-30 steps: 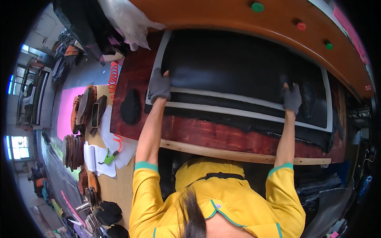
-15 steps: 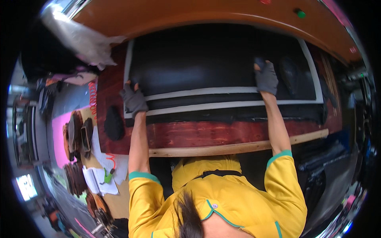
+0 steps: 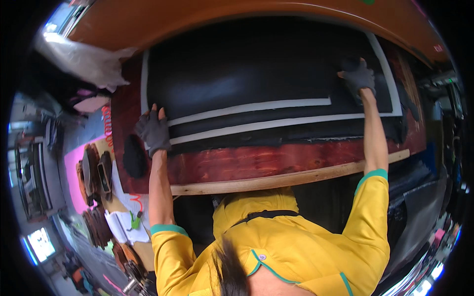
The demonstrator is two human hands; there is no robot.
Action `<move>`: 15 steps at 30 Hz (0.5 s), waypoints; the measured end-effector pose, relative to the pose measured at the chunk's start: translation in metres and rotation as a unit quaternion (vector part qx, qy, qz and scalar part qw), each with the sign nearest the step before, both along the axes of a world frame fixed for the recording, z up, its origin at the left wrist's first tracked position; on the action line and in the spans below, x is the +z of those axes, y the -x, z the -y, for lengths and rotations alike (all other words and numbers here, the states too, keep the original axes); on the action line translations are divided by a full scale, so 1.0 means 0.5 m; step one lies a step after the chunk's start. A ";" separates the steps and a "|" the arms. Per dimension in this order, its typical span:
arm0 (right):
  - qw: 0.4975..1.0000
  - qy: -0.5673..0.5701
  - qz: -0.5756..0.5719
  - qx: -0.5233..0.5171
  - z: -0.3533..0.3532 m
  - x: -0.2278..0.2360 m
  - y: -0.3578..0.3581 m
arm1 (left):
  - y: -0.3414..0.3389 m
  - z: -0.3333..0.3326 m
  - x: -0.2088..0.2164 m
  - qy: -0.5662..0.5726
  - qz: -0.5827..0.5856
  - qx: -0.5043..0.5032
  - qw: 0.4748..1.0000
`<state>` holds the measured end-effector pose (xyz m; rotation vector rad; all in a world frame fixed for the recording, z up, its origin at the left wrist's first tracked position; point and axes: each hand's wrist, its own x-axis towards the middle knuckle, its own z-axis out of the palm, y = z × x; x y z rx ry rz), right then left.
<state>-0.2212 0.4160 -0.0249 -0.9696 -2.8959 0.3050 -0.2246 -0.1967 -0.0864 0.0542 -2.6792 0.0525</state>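
A large black sheet (image 3: 232, 64) lies on the dark red wooden board, with pale grey strips along its sides. Near its front edge run two long strips, an upper strip (image 3: 247, 107) and a lower strip (image 3: 266, 126). My left hand (image 3: 154, 130), in a grey glove with bare fingertips, lies with fingers apart at the left ends of these strips. At the far right, my gloved right hand (image 3: 360, 80) is curled over a dark rounded thing on the sheet, mostly hidden under it. The upper strip's right end lies uncovered.
A black oval pad (image 3: 134, 156) rests on the red board (image 3: 237, 160), left of the sheet. A wooden batten (image 3: 291, 178) edges the board nearest me. Brown pieces (image 3: 91, 170) and papers (image 3: 121, 224) lie at left; an orange panel (image 3: 222, 12) rises behind.
My right hand has left the upper strip's right end and moved right and away from me, onto where a dark oval thing lay. My left hand stays by the strips' left ends.
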 end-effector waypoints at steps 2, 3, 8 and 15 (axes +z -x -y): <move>1.000 0.010 -0.013 -0.015 -0.002 0.001 0.012 | -0.003 -0.001 0.002 0.037 0.036 0.024 0.998; 0.998 0.056 -0.026 -0.013 -0.001 0.004 0.010 | -0.002 -0.003 0.003 0.016 0.036 0.021 0.999; 0.976 0.090 -0.126 0.156 0.065 0.049 -0.039 | -0.003 -0.022 0.003 -0.071 -0.051 -0.021 0.996; 0.772 -0.052 -0.120 0.622 0.423 0.135 0.033 | -0.024 0.008 0.021 -0.228 -0.032 -0.073 0.970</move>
